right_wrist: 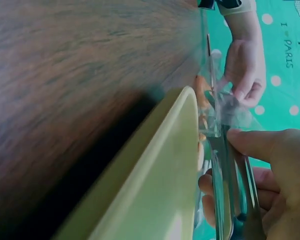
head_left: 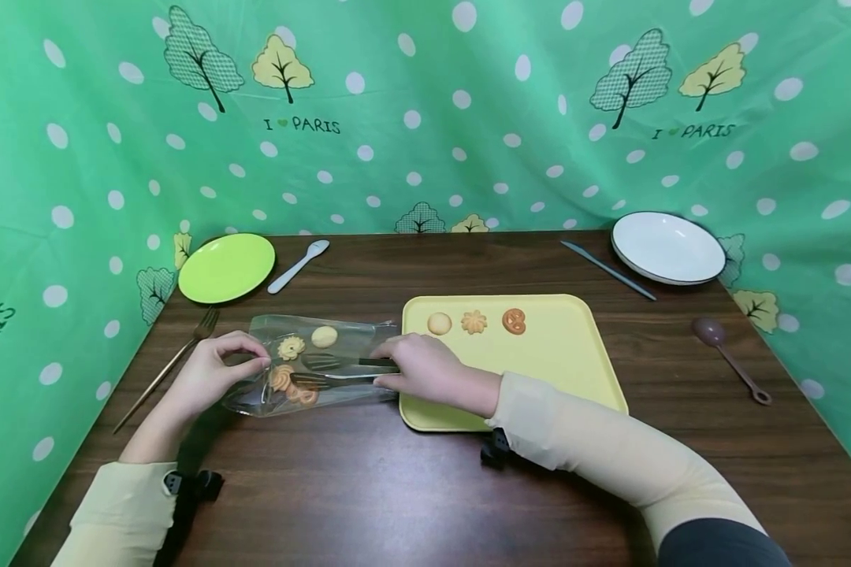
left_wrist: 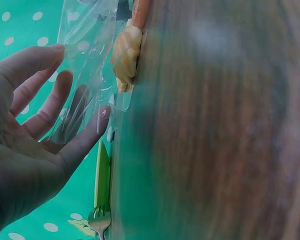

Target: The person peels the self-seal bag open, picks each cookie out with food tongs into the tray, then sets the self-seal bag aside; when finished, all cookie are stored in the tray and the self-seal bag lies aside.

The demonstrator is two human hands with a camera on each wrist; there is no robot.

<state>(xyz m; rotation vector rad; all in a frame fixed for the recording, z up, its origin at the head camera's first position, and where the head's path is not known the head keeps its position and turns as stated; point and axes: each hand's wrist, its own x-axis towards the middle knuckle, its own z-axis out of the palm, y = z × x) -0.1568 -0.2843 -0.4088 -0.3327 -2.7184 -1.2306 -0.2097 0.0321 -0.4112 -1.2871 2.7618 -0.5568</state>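
A clear plastic bag (head_left: 354, 335) lies on the table with several cookies in it: two pale ones, a round cookie (head_left: 324, 337) and a flower-shaped cookie (head_left: 291, 347), and browner swirled cookies (head_left: 281, 378) near its lower left. My left hand (head_left: 213, 370) pinches the bag's film at the left end, thumb and index finger close together in the head view. Metal tongs (right_wrist: 230, 180) are gripped between the thumb and fingers of my right hand (head_left: 425, 374). Their two arms point left, overlapping the bag, with the tips spread apart near the cookies. The right hand is above the tray's left edge.
A yellow tray (head_left: 539, 370) bears a round cookie (head_left: 439, 324), a flower cookie (head_left: 473, 322) and a pretzel-shaped cookie (head_left: 514, 321). Around it are a green plate (head_left: 227, 268), a pale spoon (head_left: 299, 266), a fork (head_left: 166, 370), a blue-grey knife (head_left: 607, 270), a white dish (head_left: 668, 246) and a brown spoon (head_left: 732, 360).
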